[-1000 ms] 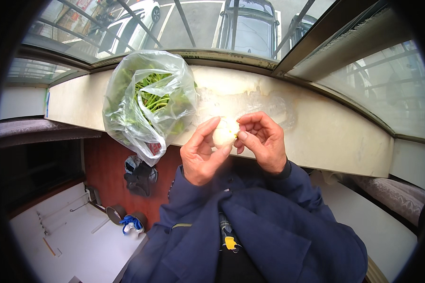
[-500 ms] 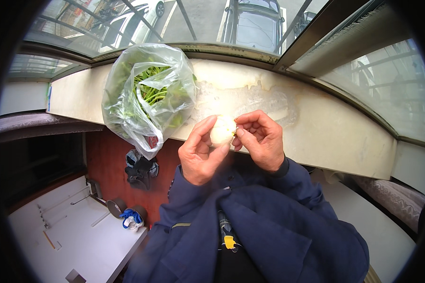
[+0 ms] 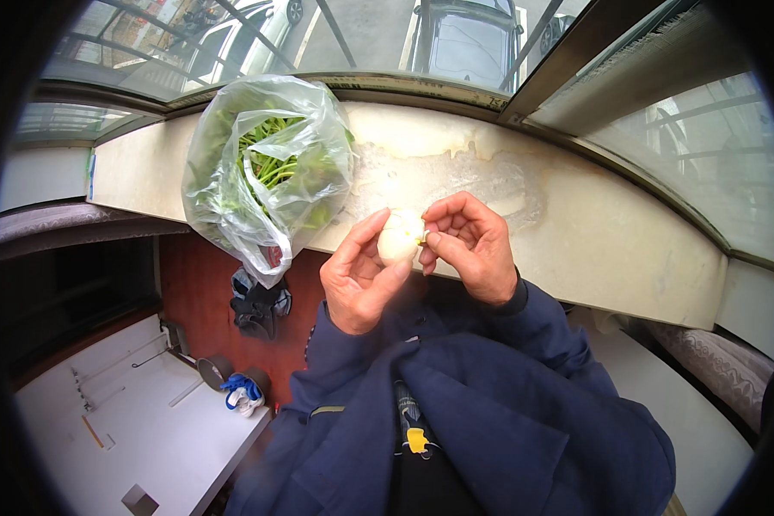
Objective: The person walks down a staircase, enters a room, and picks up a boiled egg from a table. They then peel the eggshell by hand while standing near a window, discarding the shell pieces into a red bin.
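My left hand [image 3: 353,289] grips a cream-white, rounded, bulb-like thing [image 3: 397,236] between thumb and fingers. Its exact kind is hard to tell in the glare. On its right side, my right hand [image 3: 477,260] pinches a small yellow-green bit [image 3: 421,242], with thumb and forefinger touching the pale thing's edge. Both hands are held up over the front edge of the stone windowsill [image 3: 619,249]. Left of them, a clear plastic bag [image 3: 208,159] stands on the sill, its mouth loosely open. Green leafy stems [image 3: 273,155] show inside it.
Beyond the sill runs a window frame [image 3: 421,89] with parked cars outside. At the lower left is a white surface [image 3: 146,439] with a blue and white cloth [image 3: 243,394] by its corner. Dark cloth items [image 3: 261,305] lie against the reddish-brown surface below the bag.
Both hands and the pale thing have shifted slightly left in the picture. The left fingers sit a little wider around it. The right hand keeps its pinch at the edge.
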`<state>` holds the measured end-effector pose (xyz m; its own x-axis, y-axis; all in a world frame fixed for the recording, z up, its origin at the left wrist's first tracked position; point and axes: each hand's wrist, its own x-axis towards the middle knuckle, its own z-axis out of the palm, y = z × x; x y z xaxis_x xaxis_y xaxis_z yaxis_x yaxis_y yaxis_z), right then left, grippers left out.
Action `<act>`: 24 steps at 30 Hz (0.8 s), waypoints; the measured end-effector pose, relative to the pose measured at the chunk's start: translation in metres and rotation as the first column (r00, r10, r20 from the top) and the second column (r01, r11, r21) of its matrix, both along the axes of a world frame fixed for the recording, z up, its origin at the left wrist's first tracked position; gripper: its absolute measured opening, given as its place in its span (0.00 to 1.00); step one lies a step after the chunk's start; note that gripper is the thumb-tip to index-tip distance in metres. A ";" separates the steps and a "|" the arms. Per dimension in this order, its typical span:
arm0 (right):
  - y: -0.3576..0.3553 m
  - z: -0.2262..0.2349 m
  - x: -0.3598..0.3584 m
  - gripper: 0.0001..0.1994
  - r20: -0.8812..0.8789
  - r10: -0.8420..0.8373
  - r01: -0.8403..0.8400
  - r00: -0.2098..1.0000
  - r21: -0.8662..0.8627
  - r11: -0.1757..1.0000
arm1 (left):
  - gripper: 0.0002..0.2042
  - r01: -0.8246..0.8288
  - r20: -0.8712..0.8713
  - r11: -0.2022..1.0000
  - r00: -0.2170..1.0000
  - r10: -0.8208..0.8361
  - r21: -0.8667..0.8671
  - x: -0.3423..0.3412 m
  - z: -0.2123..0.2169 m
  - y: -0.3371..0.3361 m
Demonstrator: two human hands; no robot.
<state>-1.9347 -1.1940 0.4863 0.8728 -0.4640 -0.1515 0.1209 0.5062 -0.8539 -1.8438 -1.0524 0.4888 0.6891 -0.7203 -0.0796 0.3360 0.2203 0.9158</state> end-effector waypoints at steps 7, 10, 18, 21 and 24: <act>-0.002 -0.005 0.002 0.08 -0.039 0.011 -0.006 0.999 0.115 0.993 | 0.28 0.003 -0.030 0.999 1.000 -0.004 -0.045 0.004 -0.014 -0.001; -0.003 -0.006 0.002 0.09 -0.045 0.021 -0.012 0.999 0.189 0.982 | 0.27 0.001 -0.113 0.998 0.994 -0.007 -0.056 0.005 -0.018 -0.002; -0.009 -0.011 0.000 0.04 -0.055 0.016 0.000 0.998 0.283 0.959 | 0.26 0.027 -0.371 0.986 0.925 -0.088 -0.166 0.015 -0.016 -0.006; -0.011 -0.012 0.000 0.05 0.012 0.010 -0.014 1.000 0.426 0.905 | 0.27 0.018 -0.368 0.992 0.928 -0.063 -0.124 0.017 -0.013 -0.007; -0.013 -0.014 0.005 0.07 0.085 0.024 -0.065 0.996 0.512 0.857 | 0.29 0.023 -0.346 0.995 0.937 -0.056 -0.100 0.016 -0.011 -0.009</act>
